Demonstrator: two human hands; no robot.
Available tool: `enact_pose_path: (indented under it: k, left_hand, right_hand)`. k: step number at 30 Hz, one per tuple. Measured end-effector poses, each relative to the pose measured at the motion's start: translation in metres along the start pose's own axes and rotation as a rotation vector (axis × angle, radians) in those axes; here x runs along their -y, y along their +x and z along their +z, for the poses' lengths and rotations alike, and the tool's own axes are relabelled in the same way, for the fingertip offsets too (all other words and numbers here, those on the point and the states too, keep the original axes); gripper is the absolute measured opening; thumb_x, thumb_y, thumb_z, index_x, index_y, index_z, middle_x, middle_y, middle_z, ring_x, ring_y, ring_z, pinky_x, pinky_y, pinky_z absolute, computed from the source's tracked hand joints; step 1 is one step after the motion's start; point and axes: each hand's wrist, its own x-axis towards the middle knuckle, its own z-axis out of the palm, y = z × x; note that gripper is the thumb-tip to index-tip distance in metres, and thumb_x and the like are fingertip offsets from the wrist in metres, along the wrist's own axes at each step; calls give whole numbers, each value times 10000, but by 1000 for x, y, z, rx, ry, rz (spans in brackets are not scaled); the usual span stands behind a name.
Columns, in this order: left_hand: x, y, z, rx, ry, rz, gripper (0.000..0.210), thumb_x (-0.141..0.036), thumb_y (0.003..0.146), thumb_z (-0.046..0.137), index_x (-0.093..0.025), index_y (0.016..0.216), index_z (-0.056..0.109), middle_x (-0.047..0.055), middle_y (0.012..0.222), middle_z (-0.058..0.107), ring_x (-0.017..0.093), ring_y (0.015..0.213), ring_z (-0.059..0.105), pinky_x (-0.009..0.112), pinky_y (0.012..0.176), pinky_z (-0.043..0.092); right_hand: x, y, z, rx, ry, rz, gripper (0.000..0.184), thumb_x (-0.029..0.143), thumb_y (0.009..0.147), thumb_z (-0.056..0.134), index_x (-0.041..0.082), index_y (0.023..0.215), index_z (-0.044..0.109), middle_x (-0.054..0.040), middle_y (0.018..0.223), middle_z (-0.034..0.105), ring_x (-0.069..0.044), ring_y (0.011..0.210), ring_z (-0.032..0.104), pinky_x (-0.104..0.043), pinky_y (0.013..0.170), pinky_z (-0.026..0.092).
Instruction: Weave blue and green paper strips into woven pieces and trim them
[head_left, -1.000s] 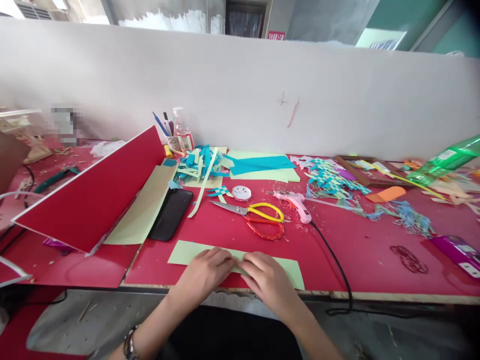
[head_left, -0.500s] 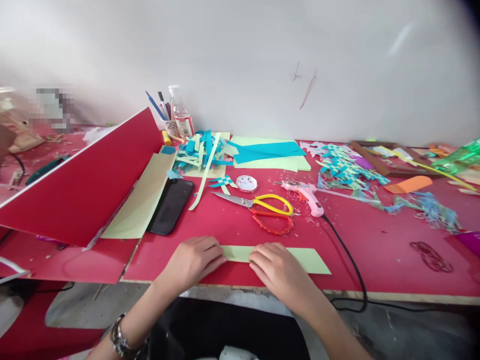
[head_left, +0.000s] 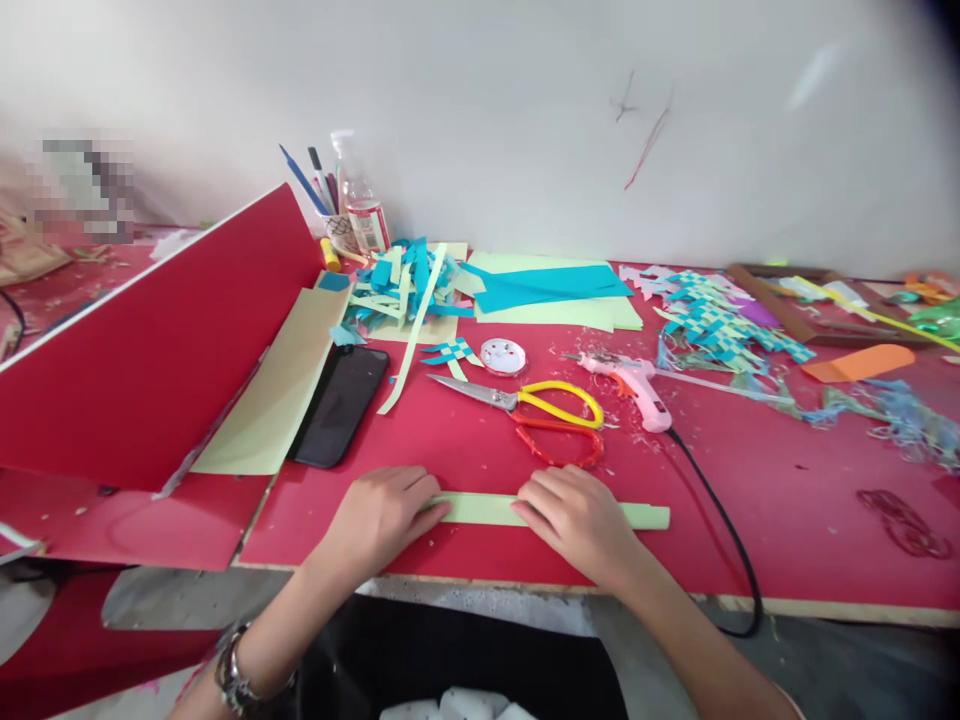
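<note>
A narrow folded strip of pale green paper (head_left: pixel 480 508) lies across the red table close to its front edge. My left hand (head_left: pixel 386 515) presses on the strip's left end, fingers together and thumb along the lower edge. Right of the middle, my right hand (head_left: pixel 574 515) grips the same strip with curled fingers, and its right end sticks out beyond the hand. The fingertips are partly hidden behind the hands. Just past my hands lie scissors (head_left: pixel 559 392) with one yellow and one red handle, blades pointing left.
A pink glue gun (head_left: pixel 634 388) trails a black cable over the front edge. A black phone (head_left: pixel 341 405) lies beside a propped red board (head_left: pixel 172 340). Behind are cut paper strips (head_left: pixel 405 290), blue sheets (head_left: pixel 540 285), a bottle (head_left: pixel 367 215) and woven paper pieces (head_left: pixel 716 320).
The green paper strip has become narrower, its width folded over. My right hand has slid a little to the right along it. The camera view has shifted slightly.
</note>
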Motion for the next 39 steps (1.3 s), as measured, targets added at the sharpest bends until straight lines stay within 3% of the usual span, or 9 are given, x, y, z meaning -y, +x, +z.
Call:
enact_pose_path:
  k: [9,22,26,30,32,34,39]
  left_hand:
    - [-1,0,1,17,-13,-91,272,-368,861,379,-183,716,515,-12,663,561,108,597,524,203,490,304]
    - [17,-7,0,55,-12,-224,281,-387,849,395,-180,709,523,-16,679,590,102,579,535,202,498,319]
    - [14,-5,-5,55,0,-204,251,-357,853,400,-178,743,537,-6,707,596,112,607,544,209,526,348]
    - [-2,-4,-15,-63,164,-105,221,-222,871,361,-180,869,578,43,839,615,170,787,552,297,711,386]
    - [-18,-3,-16,-94,172,19,269,-168,877,323,-185,982,570,59,973,604,181,909,528,322,792,374]
    - [-34,-4,-13,-15,80,155,274,-218,878,354,-204,1090,526,35,1049,580,154,970,502,291,851,365]
    - [-56,-5,3,50,34,135,509,-517,823,356,-237,1244,407,50,1160,511,193,1038,464,356,936,318]
  right_hand:
    - [0,-1,5,-37,-16,19,235,244,859,428,178,644,498,9,596,514,-124,576,437,-256,577,261]
    - [0,-3,6,-21,-55,28,198,219,850,439,183,660,484,9,612,507,-130,589,452,-256,580,270]
    - [1,-2,7,-5,-75,21,178,201,847,436,182,675,478,6,625,511,-133,601,462,-257,579,276]
    - [0,-3,8,0,-82,36,176,197,848,430,183,677,472,6,632,509,-137,609,468,-258,583,279]
    - [0,-3,8,12,-84,30,176,197,850,428,184,681,474,6,637,510,-139,618,471,-260,590,280]
    - [1,-3,7,29,-78,23,171,200,851,431,185,687,479,5,647,516,-141,629,472,-262,597,282]
    - [2,-3,6,36,-68,41,180,192,846,439,186,669,468,3,639,509,-143,627,461,-264,600,278]
